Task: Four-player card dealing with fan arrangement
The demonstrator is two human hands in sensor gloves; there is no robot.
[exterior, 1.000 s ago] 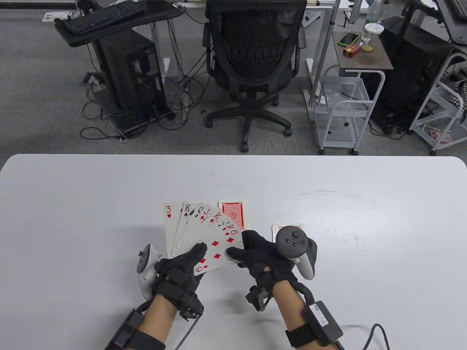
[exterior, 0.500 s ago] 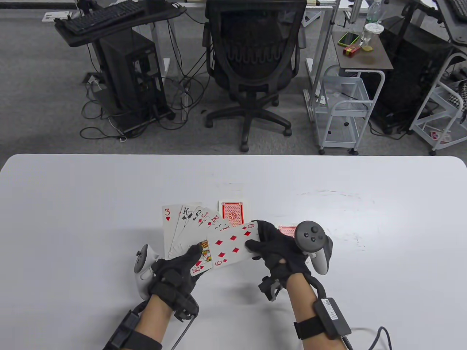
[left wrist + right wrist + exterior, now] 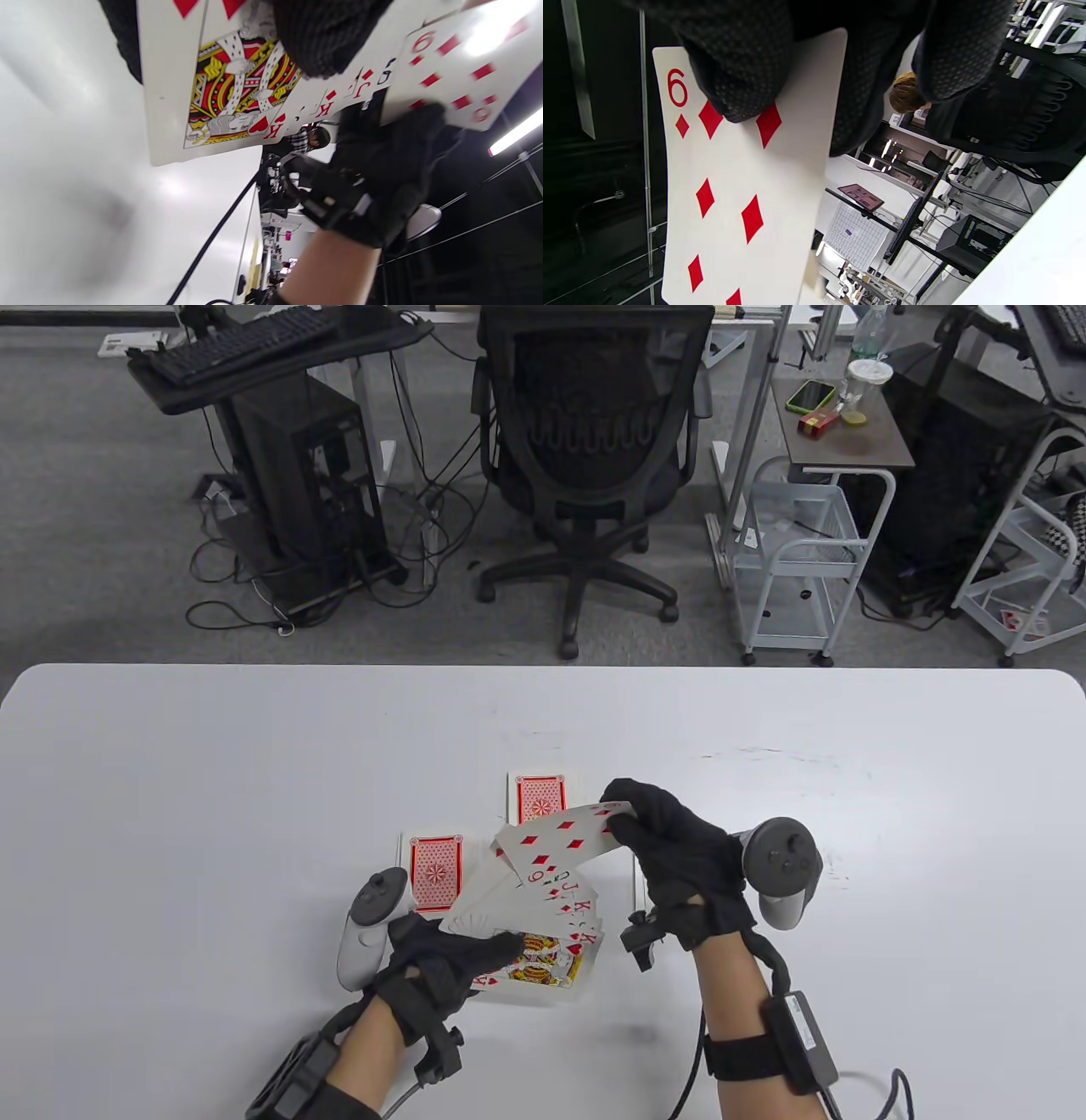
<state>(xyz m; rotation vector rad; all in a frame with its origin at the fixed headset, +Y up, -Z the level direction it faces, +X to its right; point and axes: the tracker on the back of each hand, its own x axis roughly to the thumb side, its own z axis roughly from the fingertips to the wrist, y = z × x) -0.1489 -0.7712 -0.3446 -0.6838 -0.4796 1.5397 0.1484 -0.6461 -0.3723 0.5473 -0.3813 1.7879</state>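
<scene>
My left hand holds a fan of face-up cards low over the table's near middle; a king of hearts lies on top under my thumb. My right hand pinches one end of the six of diamonds and holds it above the fan's far end; it fills the right wrist view. A face-down red-backed pile lies left of the fan and another lies beyond it.
The white table stretches wide to both sides. Beyond its far edge stand a black office chair, a computer tower and a white wire cart.
My left hand has swung the fan down and to the right, uncovering a face-down pile on the left. My right hand has drawn the six of diamonds out of the fan and lifted it farther away.
</scene>
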